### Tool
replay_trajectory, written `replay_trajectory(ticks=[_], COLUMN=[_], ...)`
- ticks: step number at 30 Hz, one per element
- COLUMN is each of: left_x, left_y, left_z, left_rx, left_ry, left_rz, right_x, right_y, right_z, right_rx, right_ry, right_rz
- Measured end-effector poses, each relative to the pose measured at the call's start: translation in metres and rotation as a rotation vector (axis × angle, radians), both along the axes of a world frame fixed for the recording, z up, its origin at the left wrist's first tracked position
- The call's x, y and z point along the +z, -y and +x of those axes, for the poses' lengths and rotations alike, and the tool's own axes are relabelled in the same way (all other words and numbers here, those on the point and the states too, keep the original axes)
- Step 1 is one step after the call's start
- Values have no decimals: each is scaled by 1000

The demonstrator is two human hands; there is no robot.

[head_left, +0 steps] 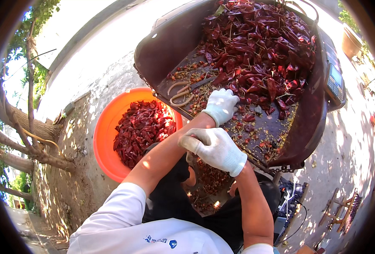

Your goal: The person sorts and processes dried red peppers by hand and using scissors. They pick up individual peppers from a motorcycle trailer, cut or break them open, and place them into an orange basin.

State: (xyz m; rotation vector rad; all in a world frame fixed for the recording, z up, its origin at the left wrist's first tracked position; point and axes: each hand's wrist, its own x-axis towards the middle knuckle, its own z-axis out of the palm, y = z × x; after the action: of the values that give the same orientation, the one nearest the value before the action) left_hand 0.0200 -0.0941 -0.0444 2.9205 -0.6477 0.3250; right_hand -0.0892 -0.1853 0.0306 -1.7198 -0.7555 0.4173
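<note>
My left hand (pixel 221 106), in a white knit glove, is closed low over the near part of a dark metal tray (pixel 295 142), beside the dried red chilies (pixel 259 51). Its curled fingers hide whatever may be in them. My right hand (pixel 216 149), gloved the same way, crosses over my left forearm (pixel 170 146) just below the wrist, its fingers bent against it. Scissors (pixel 187 89) with tan loop handles lie in the tray left of my left hand, among seeds and chili scraps. An orange basin (pixel 105 146) of red chili pieces (pixel 141 131) stands to the left.
A scale display (pixel 335 80) is fixed at the tray's right side. Chili scraps (pixel 213 180) lie on the ground between my legs. A small wooden stool (pixel 340 211) stands at lower right, near a crate with cables (pixel 287 197). Tree trunks (pixel 30 148) rise at left.
</note>
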Motion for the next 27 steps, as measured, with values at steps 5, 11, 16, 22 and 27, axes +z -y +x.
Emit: replay_trajectory(ticks=[5, 11, 16, 22, 27], left_x=[0, 29, 51, 17, 5], left_y=[-7, -34, -55, -9, -8], left_z=[7, -6, -25, -20, -8], left_rx=[4, 64, -33, -37, -35], left_ry=[-58, -152, -528, -142, -75], left_rz=[-30, -239, -192, -112, 45], right_x=[-3, 3, -2, -13, -1], right_y=[10, 13, 10, 5, 10], right_z=[-1, -6, -9, -9, -4], right_rx=[-71, -52, 130, 94, 43], right_ry=[29, 18, -23, 8, -175], right_rz=[2, -13, -46, 65, -9])
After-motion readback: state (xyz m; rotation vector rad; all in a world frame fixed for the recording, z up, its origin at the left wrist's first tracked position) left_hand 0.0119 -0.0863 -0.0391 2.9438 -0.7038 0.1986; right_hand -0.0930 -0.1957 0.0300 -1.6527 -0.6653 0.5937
